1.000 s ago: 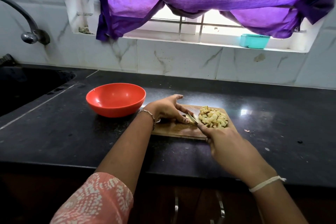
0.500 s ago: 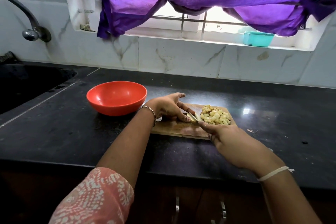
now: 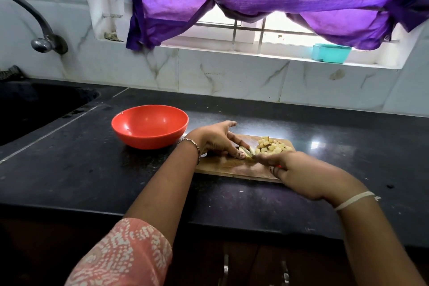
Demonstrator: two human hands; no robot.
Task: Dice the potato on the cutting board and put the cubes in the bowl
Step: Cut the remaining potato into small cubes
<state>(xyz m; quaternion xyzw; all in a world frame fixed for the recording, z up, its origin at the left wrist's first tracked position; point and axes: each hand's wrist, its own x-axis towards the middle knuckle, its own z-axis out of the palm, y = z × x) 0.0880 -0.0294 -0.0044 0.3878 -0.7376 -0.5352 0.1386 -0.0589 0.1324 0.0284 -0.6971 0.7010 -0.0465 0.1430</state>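
Left hand (image 3: 218, 140) pinching potato (image 3: 242, 149) on board (image 3: 232, 168); right hand (image 3: 301, 174) gripping knife (image 3: 252, 154) beside cubes (image 3: 271, 146); bowl (image 3: 149, 126) sitting left of board.

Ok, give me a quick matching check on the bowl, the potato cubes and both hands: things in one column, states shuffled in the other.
1 bowl
2 potato cubes
3 left hand
4 right hand

A grips the knife
B holds the uncut potato piece on the cutting board
C empty, left of the board
D piled at the board's far right

Pairs: 1-C, 2-D, 3-B, 4-A
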